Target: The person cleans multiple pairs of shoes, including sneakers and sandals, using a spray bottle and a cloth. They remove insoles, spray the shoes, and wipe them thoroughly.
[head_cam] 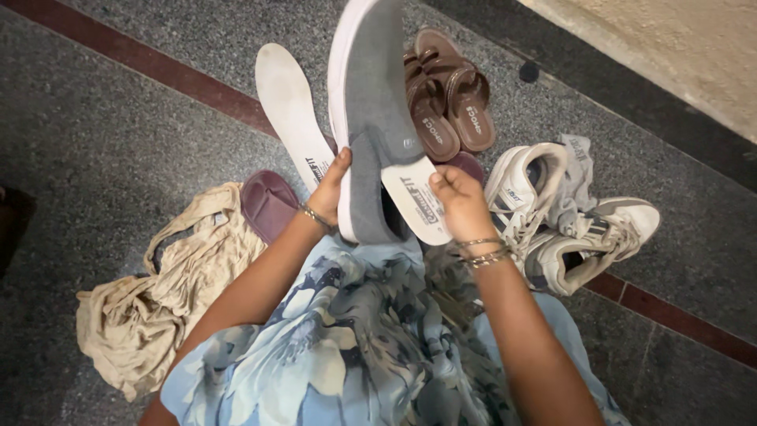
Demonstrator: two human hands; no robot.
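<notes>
While seating the insole (416, 197) in the shoe (371, 110), keep left hand (330, 189) clamped on heel side wall; right hand (457, 201) pinches insole heel. Feed straight along sole. Shoe raised above lap, just left of sandals (445, 95); long axis near-vertical, toe away.

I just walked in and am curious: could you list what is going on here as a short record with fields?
Left hand: left hand grips the grey shoe, held up sole-side left.
Right hand: right hand holds a white insole at the shoe's opening.
Floor, left: second insole; beige cloth bag; maroon slipper.
Floor, right: brown sandals; white sneakers.
Surface: speckled stone floor.
</notes>
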